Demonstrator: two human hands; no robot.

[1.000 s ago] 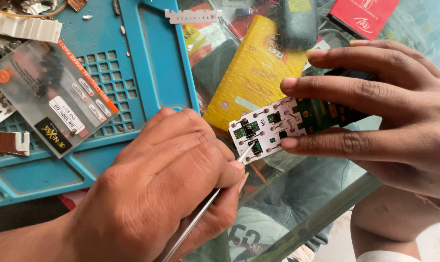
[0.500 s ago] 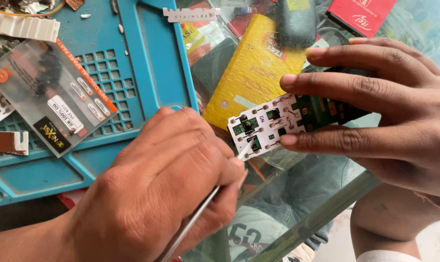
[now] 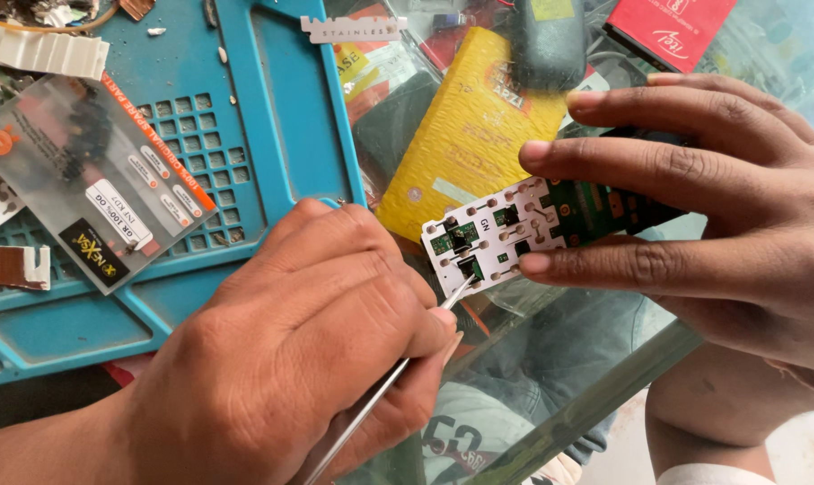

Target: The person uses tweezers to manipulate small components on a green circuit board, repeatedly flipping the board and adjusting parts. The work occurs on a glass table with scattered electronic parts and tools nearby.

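My right hand [image 3: 721, 216] grips a small circuit board [image 3: 514, 235], green underneath with a white perforated membrane over its near end, held flat above the glass table. My left hand [image 3: 308, 350] is closed around thin metal tweezers [image 3: 398, 373]. The tweezer tip touches the lower left corner of the white part of the board, beside small black components. The far end of the board is hidden under my right fingers.
A blue plastic work tray [image 3: 272, 117] lies at the left with a clear packet of parts [image 3: 92, 180] on it. A yellow packet [image 3: 470, 135], a red box [image 3: 672, 27] and a dark device [image 3: 546, 40] lie on the glass table [image 3: 595, 404].
The board and tweezers stay nearly still; the tweezer tip has shifted slightly along the board's lower left corner.
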